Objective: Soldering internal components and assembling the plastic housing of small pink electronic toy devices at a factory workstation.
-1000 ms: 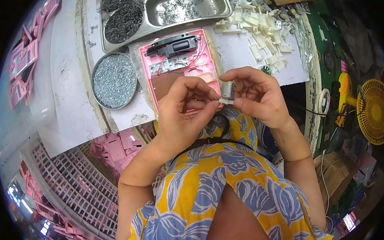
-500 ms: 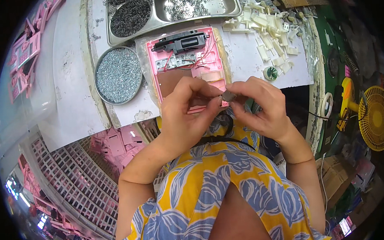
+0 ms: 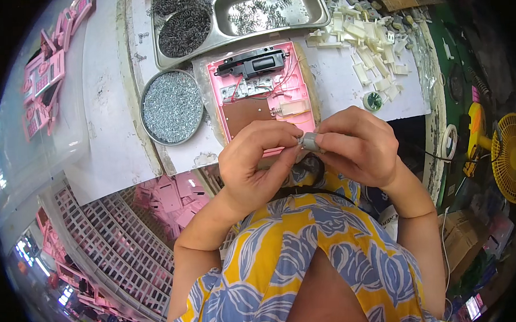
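On the table (image 3: 336,84), a pink casing (image 3: 303,122) lies at the near edge. Over that edge, the left hand (image 3: 252,161) is pinched narrow, touching the left end of the grey metal cylinder (image 3: 309,142) that the right hand (image 3: 365,147) grips.

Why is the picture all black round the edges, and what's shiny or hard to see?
Head view: the wide fisheye lens leaves dark corners; head view: the steel tray shines where it catches light; head view: the grey part at the right hand shows little detail.
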Motion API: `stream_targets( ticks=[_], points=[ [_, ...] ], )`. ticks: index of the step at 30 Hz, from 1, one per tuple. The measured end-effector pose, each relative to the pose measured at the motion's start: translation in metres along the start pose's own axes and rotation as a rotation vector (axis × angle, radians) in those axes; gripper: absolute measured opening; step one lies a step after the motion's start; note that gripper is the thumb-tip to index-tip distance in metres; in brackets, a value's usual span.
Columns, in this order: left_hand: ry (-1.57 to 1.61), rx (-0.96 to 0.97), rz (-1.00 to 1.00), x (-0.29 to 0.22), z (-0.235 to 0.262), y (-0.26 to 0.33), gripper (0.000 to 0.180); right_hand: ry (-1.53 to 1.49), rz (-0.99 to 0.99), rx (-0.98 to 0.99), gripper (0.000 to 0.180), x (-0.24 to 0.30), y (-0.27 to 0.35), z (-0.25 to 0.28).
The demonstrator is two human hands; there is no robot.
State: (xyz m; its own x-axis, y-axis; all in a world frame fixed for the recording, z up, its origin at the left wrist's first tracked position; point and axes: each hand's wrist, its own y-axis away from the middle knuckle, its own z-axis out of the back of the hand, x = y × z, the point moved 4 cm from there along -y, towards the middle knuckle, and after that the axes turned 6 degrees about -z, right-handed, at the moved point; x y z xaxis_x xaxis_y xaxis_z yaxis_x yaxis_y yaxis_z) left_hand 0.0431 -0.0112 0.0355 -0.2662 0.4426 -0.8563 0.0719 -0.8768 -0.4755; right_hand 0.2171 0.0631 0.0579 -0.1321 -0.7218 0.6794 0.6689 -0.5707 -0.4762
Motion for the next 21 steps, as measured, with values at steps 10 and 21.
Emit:
stream_targets(
  ticks=[10, 21],
  points=[
    [0.179, -0.004, 0.233, 0.006, -0.003, -0.004, 0.022, -0.018, -0.011, 0.026, 0.032, -0.01, 0.001, 0.002],
    [-1.03, 0.312, -0.11, 0.033, -0.017, -0.065, 0.016, 0.05, -0.058, -0.083, 0.032, -0.035, 0.002, 0.016]
  ],
)
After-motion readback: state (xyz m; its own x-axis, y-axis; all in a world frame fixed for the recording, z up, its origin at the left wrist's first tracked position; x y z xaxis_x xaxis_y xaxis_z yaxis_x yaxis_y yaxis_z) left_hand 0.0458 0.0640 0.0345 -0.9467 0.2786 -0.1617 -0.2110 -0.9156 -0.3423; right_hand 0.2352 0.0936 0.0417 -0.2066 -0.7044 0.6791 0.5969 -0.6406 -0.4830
